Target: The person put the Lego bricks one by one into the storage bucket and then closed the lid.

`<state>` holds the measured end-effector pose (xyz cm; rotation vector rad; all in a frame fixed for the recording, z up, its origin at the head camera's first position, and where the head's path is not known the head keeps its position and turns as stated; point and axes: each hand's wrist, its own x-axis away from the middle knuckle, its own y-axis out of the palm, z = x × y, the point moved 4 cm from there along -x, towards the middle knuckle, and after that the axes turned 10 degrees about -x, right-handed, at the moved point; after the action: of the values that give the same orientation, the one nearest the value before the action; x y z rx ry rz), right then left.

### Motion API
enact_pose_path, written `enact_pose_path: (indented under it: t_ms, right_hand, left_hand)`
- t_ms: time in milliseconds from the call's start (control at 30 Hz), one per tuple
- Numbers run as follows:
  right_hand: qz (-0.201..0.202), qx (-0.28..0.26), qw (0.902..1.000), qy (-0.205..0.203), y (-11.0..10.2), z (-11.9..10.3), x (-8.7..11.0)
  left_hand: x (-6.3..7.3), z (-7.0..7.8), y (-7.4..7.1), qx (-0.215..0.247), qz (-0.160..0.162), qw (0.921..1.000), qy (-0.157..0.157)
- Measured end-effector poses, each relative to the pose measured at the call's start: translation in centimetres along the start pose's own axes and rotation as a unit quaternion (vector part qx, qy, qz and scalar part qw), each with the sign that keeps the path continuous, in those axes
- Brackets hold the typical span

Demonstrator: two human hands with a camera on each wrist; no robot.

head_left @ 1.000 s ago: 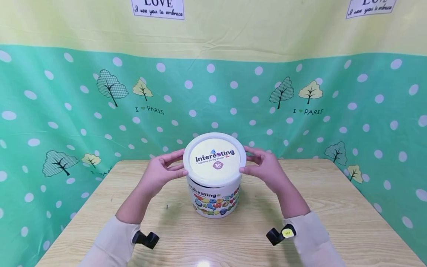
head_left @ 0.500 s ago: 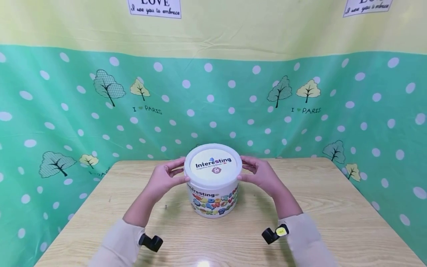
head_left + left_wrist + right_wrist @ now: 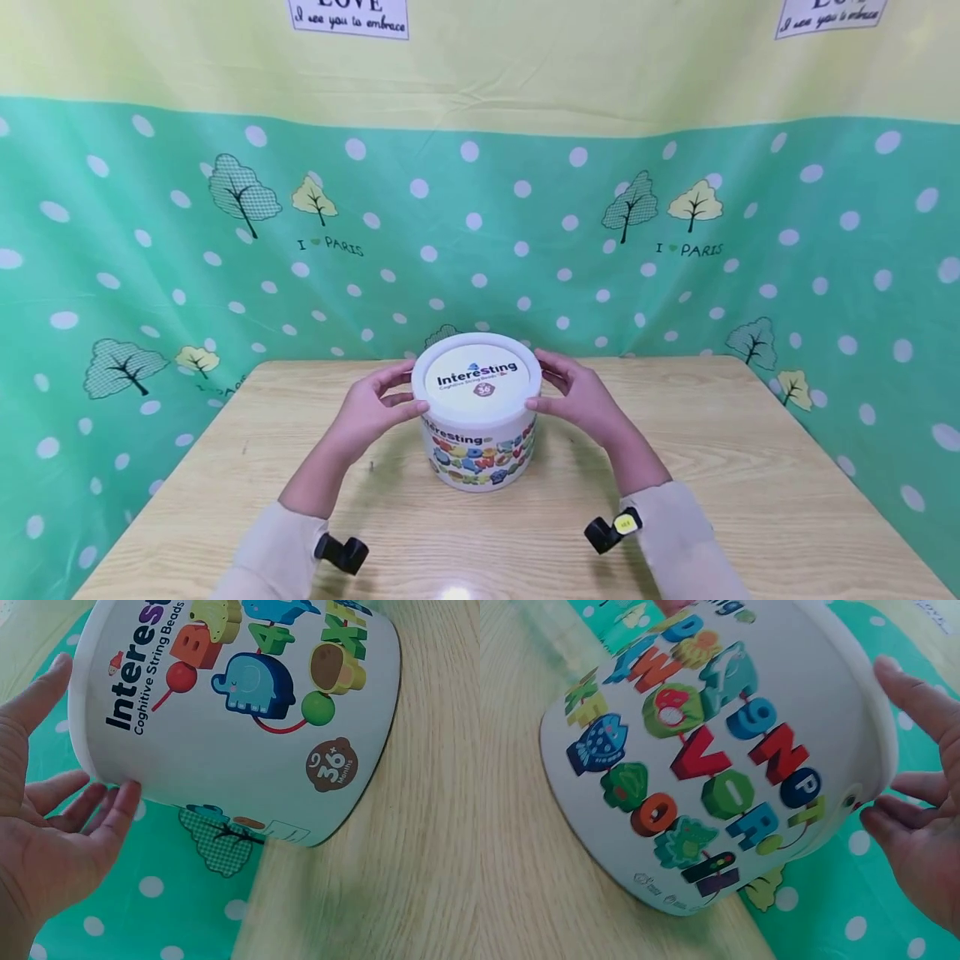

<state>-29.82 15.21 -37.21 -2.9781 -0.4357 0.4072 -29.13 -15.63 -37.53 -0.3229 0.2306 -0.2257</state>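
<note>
A white round bucket (image 3: 480,457) with printed letters and animals stands upright on the table. Its white lid (image 3: 472,400), marked "Interesting", sits level on top. From the left side my left hand (image 3: 369,410) holds the lid's rim, thumb at the front and fingers farther back. My right hand (image 3: 588,406) grips the rim opposite in the same way. In the left wrist view, the thumb and fingertips of the left hand (image 3: 64,847) lie along the lid edge. The right wrist view shows the right hand (image 3: 922,840) at the rim too.
The wood-grain table (image 3: 750,467) spreads out on both sides of the bucket. Behind it hangs a green and yellow curtain (image 3: 480,192) with dots and trees. Black wrist cameras (image 3: 342,553) are strapped at both sleeves.
The lid has come down with both hands onto the bucket. A dark gap showed under its front edge a second ago; now it is closed.
</note>
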Motion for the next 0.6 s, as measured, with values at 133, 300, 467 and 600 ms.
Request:
enact_pose_path:
  t_ms: [133, 300, 467, 600]
  right_hand:
    - [-0.003, 0.004, 1.0, 0.003, 0.2, 0.5, -0.2]
    - [0.009, 0.024, 0.9995, 0.017, 0.4, 1.0, -0.2]
    - [0.016, 0.044, 0.9984, 0.033, 0.6, 1.2, -0.2]
    - [0.027, 0.042, 0.9984, 0.026, 0.5, 1.2, -0.3]
  left_hand:
    - [-0.4, -0.1, 0.4, -0.033, -0.008, 0.9994, -0.01]
    - [-0.4, -0.7, 0.7, -0.043, -0.007, 0.9989, -0.016]
    - [-0.1, -0.9, 0.6, -0.06, -0.003, 0.9976, -0.033]
    - [-0.2, -0.8, 0.5, -0.073, -0.001, 0.997, -0.029]
